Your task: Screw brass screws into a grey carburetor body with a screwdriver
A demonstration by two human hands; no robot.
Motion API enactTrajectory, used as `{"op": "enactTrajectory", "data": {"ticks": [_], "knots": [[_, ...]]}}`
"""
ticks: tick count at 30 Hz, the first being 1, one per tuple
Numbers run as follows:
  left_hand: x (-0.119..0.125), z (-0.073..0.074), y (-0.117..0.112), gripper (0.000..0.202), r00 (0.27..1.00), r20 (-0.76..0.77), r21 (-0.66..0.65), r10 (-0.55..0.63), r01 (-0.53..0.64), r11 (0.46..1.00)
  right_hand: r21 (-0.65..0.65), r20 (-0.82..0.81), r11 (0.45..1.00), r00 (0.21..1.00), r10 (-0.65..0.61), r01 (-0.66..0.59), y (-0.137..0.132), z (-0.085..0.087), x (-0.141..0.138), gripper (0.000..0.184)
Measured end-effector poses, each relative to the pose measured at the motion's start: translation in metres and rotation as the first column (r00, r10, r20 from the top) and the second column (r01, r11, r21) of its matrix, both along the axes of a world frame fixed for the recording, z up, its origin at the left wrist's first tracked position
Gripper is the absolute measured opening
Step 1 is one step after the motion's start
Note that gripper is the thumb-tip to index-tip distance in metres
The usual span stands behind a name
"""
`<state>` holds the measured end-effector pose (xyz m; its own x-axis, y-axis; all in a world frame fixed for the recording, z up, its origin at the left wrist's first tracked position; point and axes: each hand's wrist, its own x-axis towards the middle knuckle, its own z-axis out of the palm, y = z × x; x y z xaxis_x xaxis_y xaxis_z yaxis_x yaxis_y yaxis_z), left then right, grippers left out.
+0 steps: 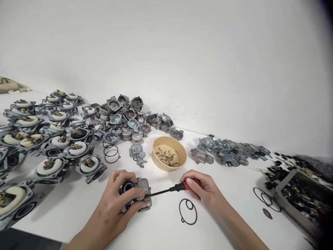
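My left hand (118, 199) is wrapped around a grey metal carburetor body (139, 194) resting on the white table (161, 232). My right hand (201, 187) grips a red-handled screwdriver (173, 189). Its black shaft points left, and its tip touches the side of the carburetor body. A black rubber gasket ring (187, 211) lies flat on the table just below the screwdriver.
A tan bowl (169, 153) of small brass screws stands behind my hands. Rows of carburetor bodies with white floats (47, 139) fill the left. A heap of metal bowl covers (125, 118) lies behind. More castings (226, 151) and a tray of black parts (301, 194) sit right.
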<state>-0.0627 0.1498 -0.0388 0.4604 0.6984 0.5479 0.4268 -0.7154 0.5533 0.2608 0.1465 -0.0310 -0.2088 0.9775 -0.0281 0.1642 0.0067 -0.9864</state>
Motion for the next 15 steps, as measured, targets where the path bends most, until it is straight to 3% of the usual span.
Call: {"op": "enactTrajectory", "data": {"ticks": [6,11,15], "knots": [[0.0000,-0.0008,0.0008,0.021,1.000,-0.007,0.006,0.008,-0.008,1.000,0.113,-0.072,0.993,0.997,0.033,-0.024,-0.0007,0.0092,0.0001,0.022],[0.0000,-0.0022,0.0019,0.021,1.000,0.005,0.023,0.004,-0.004,1.000,-0.035,-0.136,0.999,0.990,-0.035,0.030,-0.0023,0.0076,-0.0056,0.038],[-0.0006,-0.0023,0.0010,0.019,1.000,0.001,0.020,0.017,-0.017,1.000,0.073,-0.177,0.994,0.982,-0.064,0.078,-0.0027,0.0070,-0.0074,0.028]]}}
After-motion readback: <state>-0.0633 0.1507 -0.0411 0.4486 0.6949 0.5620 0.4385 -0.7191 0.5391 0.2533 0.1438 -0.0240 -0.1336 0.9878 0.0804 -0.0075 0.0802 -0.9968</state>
